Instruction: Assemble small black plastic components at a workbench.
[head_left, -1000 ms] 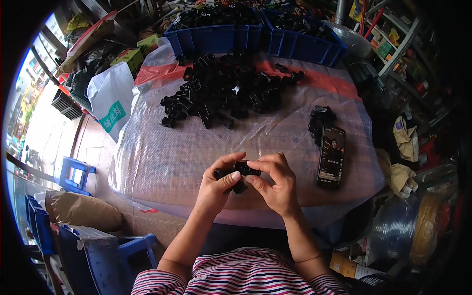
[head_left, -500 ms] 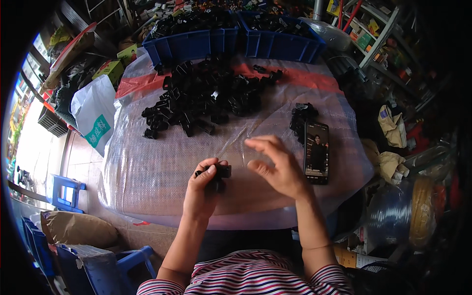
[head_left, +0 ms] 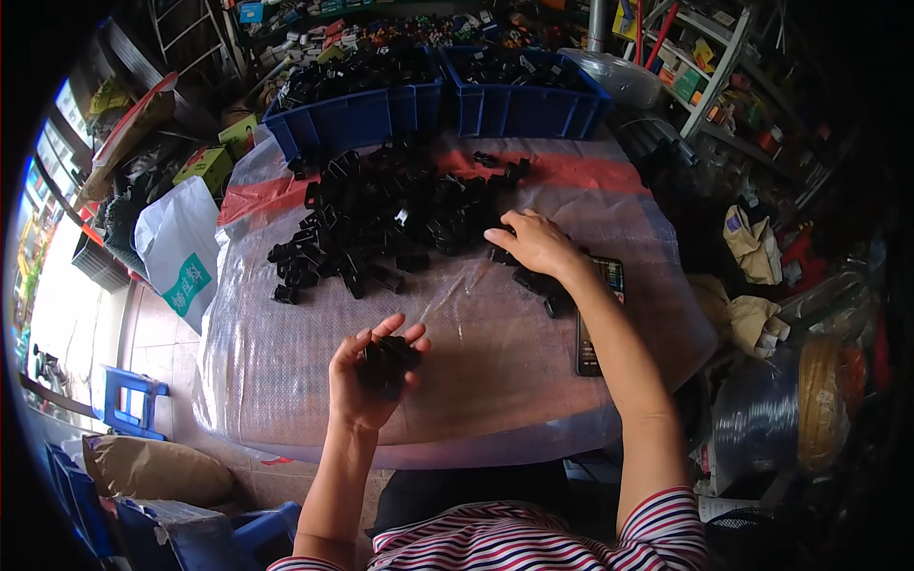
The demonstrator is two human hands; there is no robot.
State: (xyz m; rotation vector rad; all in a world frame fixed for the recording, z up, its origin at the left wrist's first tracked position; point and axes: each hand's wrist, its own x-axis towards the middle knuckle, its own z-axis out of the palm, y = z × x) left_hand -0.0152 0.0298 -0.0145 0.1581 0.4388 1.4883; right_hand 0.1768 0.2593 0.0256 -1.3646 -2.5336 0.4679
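Observation:
My left hand is turned palm up above the near part of the covered table, its fingers curled round small black plastic parts. Their exact shape is hard to make out. Farther forward and to the right, my right hand bends its fingers down over black parts at the right edge of the heap, and what lies under the fingers is partly hidden. More black parts trail from below this hand toward the phone. The main heap of black plastic parts spreads across the middle of the table.
Two blue bins full of black parts stand at the table's far edge. My right forearm partly covers a phone. Clear plastic sheeting covers the tabletop. A blue stool stands to the left; shelving rises at the far right.
My right hand has moved forward to the heap's right edge. The black parts beside the phone now lie farther left. My left hand has turned more palm up around its parts. The view has shifted slightly.

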